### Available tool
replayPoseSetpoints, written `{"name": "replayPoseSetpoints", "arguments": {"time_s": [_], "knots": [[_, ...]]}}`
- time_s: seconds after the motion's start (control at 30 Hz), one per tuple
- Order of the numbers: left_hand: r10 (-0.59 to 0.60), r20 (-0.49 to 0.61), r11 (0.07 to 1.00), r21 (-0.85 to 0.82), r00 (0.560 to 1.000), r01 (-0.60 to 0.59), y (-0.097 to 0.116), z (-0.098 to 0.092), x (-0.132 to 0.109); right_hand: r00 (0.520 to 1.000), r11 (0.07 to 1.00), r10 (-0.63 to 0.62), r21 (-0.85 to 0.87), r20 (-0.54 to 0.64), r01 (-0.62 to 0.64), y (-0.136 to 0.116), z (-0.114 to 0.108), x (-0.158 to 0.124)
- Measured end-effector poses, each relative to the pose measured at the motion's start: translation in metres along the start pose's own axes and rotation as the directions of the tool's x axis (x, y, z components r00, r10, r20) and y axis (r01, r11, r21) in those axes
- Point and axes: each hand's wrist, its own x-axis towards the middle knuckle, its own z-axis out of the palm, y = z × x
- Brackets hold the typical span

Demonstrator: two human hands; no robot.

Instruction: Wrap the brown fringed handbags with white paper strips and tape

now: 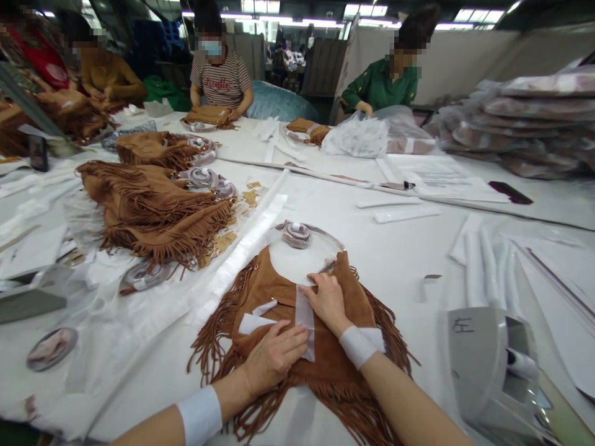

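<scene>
A brown fringed handbag (274, 282) lies flat on the white table right before me, its fringes spread to both sides and below. Down its middle runs a translucent white strip (305, 310). My left hand (279, 350) rests on the bag with fingers stretched out, their tips at the strip's lower part. Higher up, my right hand (328, 300) touches the strip near the bag's curved top edge, thumb and fingers apart. Beyond the opening sits the bag's rolled, wrapped strap (297, 234). White paper pieces (255, 322) show on the bag, and white bands circle both my wrists.
More brown fringed bags (153, 210) are piled at left beside tan tags (225, 241). A grey tape dispenser (488, 365) stands at right. Wrapped packages (534, 118) are stacked at far right. Several co-workers sit across the table, one in a striped shirt (223, 80).
</scene>
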Motion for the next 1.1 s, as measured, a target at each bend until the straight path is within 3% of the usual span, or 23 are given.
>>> {"name": "replayPoseSetpoints", "arguments": {"time_s": [0.1,0.17,0.27,0.3,0.37,0.5,0.57,0.67,0.73,0.8,0.9,1.1], "knots": [[-0.057,-0.066,0.996,-0.071,0.996,0.052,0.0,-0.001,0.0,0.998,0.994,-0.054,0.094,0.04,0.05,0.005,-0.023,-0.005],[-0.112,-0.092,0.988,-0.117,0.989,0.101,0.0,-0.001,0.001,0.976,0.973,-0.174,0.174,0.131,0.15,0.004,-0.044,-0.018],[-0.174,-0.128,0.972,-0.181,0.976,0.149,0.002,-0.001,0.003,0.864,0.928,-0.364,0.22,0.349,0.302,-0.004,-0.066,-0.042],[-0.186,-0.136,0.968,-0.197,0.973,0.158,0.003,-0.001,0.004,0.825,0.92,-0.39,0.203,0.41,0.335,-0.007,-0.069,-0.048],[-0.207,-0.144,0.961,-0.215,0.968,0.174,0.003,-0.001,0.006,0.79,0.913,-0.404,0.149,0.461,0.38,-0.012,-0.066,-0.056],[-0.235,-0.162,0.957,-0.212,0.958,0.199,0.002,0.001,0.007,0.818,0.897,-0.442,0.187,0.368,0.401,-0.013,-0.048,-0.057],[-0.268,-0.188,0.955,-0.178,0.945,0.236,0.003,0.003,0.004,0.858,0.906,-0.406,0.266,0.316,0.33,-0.012,-0.045,-0.052],[-0.245,-0.195,0.968,-0.094,0.95,0.231,0.003,0.005,-0.002,0.951,0.926,-0.188,0.368,0.245,0.088,-0.014,-0.052,-0.032],[-0.154,-0.145,0.988,-0.03,0.977,0.152,0.003,0.007,-0.005,0.977,0.905,-0.035,0.421,0.212,-0.058,-0.018,-0.061,-0.009],[-0.085,-0.092,0.996,0.029,0.992,0.088,0.002,0.009,-0.007,0.972,0.882,0.057,0.444,0.23,-0.157,-0.02,-0.068,0.021],[-0.071,-0.058,0.994,0.076,0.996,0.075,0.0,0.012,-0.006,0.95,0.879,0.137,0.407,0.281,-0.247,-0.017,-0.069,0.07],[-0.075,-0.029,0.994,0.079,0.997,0.077,-0.002,0.009,-0.002,0.946,0.933,0.187,0.254,0.265,-0.256,0.0,-0.044,0.137]]}}
